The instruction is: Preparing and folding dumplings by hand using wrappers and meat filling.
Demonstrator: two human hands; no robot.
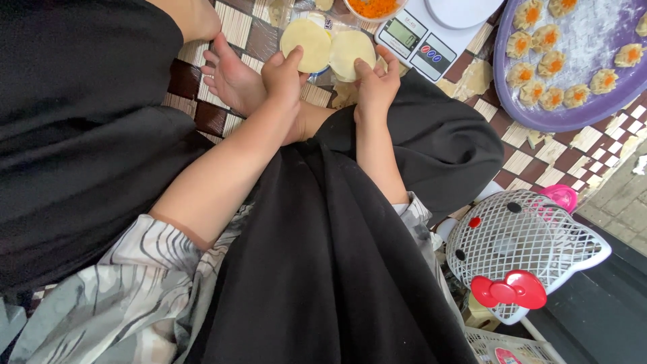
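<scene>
Left hand (284, 73) pinches round wrapper (306, 44); right hand (377, 82) apparently pinches second wrapper (350, 54).

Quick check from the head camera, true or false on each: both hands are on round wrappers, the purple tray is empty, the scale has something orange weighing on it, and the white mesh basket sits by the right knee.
1. Left hand and right hand each touch a round wrapper. True.
2. The purple tray is empty. False: it holds filled dumplings.
3. The scale bears orange filling. False: a white dish sits there; the orange filling is in a bowl beside it.
4. The white mesh basket lies near the right knee. True.
</scene>
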